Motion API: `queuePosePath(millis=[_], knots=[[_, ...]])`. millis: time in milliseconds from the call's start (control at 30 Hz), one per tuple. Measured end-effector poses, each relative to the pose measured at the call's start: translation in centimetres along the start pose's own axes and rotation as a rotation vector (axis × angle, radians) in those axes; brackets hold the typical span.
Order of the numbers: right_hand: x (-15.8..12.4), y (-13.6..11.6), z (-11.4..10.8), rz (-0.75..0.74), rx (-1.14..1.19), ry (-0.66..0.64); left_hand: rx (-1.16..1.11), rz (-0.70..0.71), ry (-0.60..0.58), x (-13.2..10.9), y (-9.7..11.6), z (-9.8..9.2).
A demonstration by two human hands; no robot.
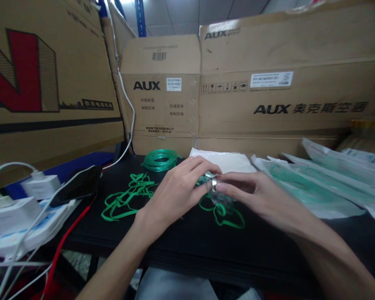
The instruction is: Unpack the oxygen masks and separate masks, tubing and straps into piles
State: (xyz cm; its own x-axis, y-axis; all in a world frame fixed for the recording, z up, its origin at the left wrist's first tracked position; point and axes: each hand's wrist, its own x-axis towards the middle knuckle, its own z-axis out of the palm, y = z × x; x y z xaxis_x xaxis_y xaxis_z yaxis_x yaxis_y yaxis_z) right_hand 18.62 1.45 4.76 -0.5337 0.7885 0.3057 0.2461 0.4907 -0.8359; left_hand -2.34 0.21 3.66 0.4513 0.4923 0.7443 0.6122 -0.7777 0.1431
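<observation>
My left hand [179, 181] and my right hand [262, 193] meet over the black table, both closed on a clear plastic oxygen mask [226, 203]. A small shiny metal nose clip [214, 183] shows between the fingertips, with the right thumb and fingers pinching beside it. Below the mask hangs a loop of green elastic strap [233, 225]. Much of the mask is hidden by the fingers. Left of my left hand lies a tangle of green elastic straps [125, 204]. Behind it rests a coil of green clear tubing [160, 160].
A white packet [226, 160] lies behind the hands. Several clear-fronted pouches with green contents [312, 189] overlap at the right. A power strip [18, 239], chargers, cables and a black phone [78, 185] crowd the left. Cardboard boxes [165, 91] wall the back.
</observation>
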Motion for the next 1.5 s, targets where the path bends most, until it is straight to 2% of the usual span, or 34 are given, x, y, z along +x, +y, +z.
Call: queuePosePath(millis=[100, 233, 433, 567, 767, 900, 1033, 1267, 1367, 1500], knots=[[0.2, 0.3, -0.1, 0.013, 0.004, 0.052, -0.044, -0.151, 0.045, -0.2, -0.5, -0.4], [0.4, 0.7, -0.7, -0.031, -0.033, 0.199, -0.098, -0.276, 0.084, 0.1, -0.5, -0.9], [0.5, 1.2, -1.0, -0.056, -0.052, 0.361, -0.253, -0.268, -0.103, 0.4, 0.7, -0.3], [0.5, 0.9, -0.7, -0.056, -0.046, 0.346, -0.275, -0.232, -0.125, 0.3, 0.7, 0.1], [0.1, 0.4, -0.8, -0.046, -0.047, 0.176, -0.263, -0.235, -0.124, 0.3, 0.5, -0.5], [0.0, 0.4, -1.2, -0.04, -0.044, 0.152, -0.243, -0.234, -0.132, 0.3, 0.5, -0.8], [-0.4, 0.3, -1.8, -0.031, -0.047, 0.156, -0.196, -0.22, -0.169, 0.2, 0.3, -0.9], [-0.9, -0.3, -3.0, 0.008, -0.11, 0.274, -0.115, -0.219, -0.152, -0.1, -0.7, -1.6], [-0.9, -0.3, -2.8, -0.008, -0.134, 0.264, -0.132, -0.226, -0.147, -0.1, -0.4, -1.5], [-0.8, -0.1, -2.5, -0.029, -0.181, 0.242, -0.174, -0.222, -0.085, 0.0, 0.4, -0.9]])
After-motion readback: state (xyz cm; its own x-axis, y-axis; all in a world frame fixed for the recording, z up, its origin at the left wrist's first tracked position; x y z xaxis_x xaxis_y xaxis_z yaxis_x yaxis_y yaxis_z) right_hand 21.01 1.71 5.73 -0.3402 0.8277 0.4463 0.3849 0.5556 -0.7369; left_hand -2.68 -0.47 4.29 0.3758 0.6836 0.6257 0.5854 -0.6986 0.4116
